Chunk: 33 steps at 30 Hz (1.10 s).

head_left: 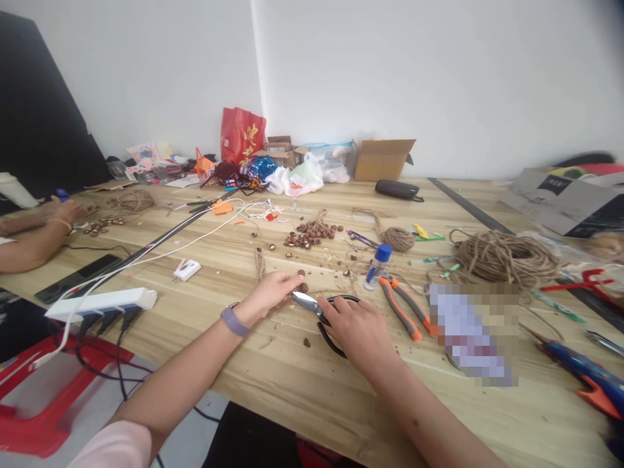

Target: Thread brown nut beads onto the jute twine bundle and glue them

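Seen from the head camera, the left hand (271,290) pinches a small round brown nut (303,286) on the pale wooden table (302,383). The right hand (359,328) grips black-handled steel scissors (306,301), with the blade tips at the nut. Orange-handled pliers (400,309) lie just to the right. Bare wood stretches to the table's near edge.

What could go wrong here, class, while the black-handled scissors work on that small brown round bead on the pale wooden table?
1. The left hand pinches the small brown round bead right against the metal blades of the black-handled scissors in the right hand; a slip could nick a fingertip.
2. The round bead might shoot off across the pale wooden table.
3. The upright white bottle with a blue cap stands close by and could be knocked over.
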Each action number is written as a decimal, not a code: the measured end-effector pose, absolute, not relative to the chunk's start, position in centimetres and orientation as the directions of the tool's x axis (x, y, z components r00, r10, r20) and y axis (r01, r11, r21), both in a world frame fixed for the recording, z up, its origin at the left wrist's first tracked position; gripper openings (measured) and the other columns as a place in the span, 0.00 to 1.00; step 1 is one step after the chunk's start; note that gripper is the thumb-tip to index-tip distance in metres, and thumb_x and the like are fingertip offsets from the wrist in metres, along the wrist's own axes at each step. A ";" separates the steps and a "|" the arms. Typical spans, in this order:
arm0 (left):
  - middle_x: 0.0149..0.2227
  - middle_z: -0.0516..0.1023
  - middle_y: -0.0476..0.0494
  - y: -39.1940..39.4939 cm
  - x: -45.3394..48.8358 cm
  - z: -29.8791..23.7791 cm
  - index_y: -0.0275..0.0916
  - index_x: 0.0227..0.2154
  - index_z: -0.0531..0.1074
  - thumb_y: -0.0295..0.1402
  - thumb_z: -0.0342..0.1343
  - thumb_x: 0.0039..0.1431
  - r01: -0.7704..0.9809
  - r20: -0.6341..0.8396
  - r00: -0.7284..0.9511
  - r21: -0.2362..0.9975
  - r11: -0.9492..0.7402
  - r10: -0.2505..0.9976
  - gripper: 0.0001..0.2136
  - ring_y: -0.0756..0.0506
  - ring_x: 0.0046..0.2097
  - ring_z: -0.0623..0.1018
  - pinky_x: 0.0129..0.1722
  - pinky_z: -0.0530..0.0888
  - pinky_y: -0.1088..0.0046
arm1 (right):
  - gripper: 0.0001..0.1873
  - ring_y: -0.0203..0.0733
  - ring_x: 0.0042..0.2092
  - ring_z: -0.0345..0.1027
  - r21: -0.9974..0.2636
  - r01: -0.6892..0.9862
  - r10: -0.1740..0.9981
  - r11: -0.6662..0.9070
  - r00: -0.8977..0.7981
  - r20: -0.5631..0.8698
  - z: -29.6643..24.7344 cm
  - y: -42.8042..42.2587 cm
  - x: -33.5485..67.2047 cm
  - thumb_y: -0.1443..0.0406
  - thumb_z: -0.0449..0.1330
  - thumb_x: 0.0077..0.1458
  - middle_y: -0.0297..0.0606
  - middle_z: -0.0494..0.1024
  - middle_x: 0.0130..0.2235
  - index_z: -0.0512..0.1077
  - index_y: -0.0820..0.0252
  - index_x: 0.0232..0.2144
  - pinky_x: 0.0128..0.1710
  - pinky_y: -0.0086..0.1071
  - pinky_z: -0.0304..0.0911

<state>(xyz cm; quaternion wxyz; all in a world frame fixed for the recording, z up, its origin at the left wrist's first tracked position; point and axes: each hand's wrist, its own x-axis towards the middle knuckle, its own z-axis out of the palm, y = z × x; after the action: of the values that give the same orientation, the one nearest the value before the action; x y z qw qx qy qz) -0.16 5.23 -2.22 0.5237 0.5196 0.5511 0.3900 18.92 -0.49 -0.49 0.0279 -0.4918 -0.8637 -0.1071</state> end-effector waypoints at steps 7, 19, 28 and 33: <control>0.12 0.54 0.56 5.1 -0.3 -1.4 0.34 0.25 0.74 0.48 0.57 0.52 0.239 -0.265 0.116 0.943 0.232 0.957 0.18 0.56 0.15 0.52 0.16 0.45 0.76 | 0.18 0.43 0.37 0.74 0.084 0.883 0.881 0.461 -0.467 0.076 -0.2 -0.5 18.6 0.63 0.54 0.59 0.40 0.79 0.37 0.68 0.52 0.52 0.31 0.32 0.57; 0.15 0.58 0.57 5.5 -0.8 -1.2 0.37 0.24 0.66 0.50 0.59 0.48 0.014 -0.280 0.213 0.959 0.283 0.936 0.19 0.58 0.15 0.51 0.16 0.43 0.79 | 0.16 0.41 0.39 0.73 -0.430 0.754 0.864 0.496 -0.479 0.158 -1.5 0.7 20.0 0.59 0.56 0.57 0.35 0.80 0.39 0.73 0.50 0.47 0.34 0.29 0.61; 0.17 0.59 0.55 5.0 -0.1 -1.0 0.33 0.26 0.69 0.51 0.54 0.54 -0.091 -0.282 0.178 0.949 0.301 0.943 0.21 0.59 0.16 0.52 0.16 0.46 0.82 | 0.15 0.41 0.35 0.74 -0.213 0.915 0.939 0.342 -0.329 0.097 -0.9 -0.6 18.9 0.58 0.53 0.58 0.34 0.78 0.38 0.70 0.47 0.48 0.25 0.29 0.54; 0.18 0.60 0.55 4.3 0.9 -1.1 0.33 0.29 0.70 0.54 0.55 0.51 -0.051 -0.250 0.115 0.965 0.257 0.961 0.23 0.57 0.18 0.54 0.17 0.48 0.80 | 0.15 0.42 0.35 0.75 -0.106 0.944 0.949 0.313 -0.309 0.056 -0.4 -1.0 18.1 0.60 0.51 0.60 0.37 0.78 0.41 0.69 0.50 0.49 0.25 0.30 0.56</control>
<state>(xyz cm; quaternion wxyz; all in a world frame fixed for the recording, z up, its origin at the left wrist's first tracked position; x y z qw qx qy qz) 0.94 4.34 -1.13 0.6021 0.4414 0.5159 0.4202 18.09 -0.98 -0.44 0.0537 -0.5853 -0.8086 0.0266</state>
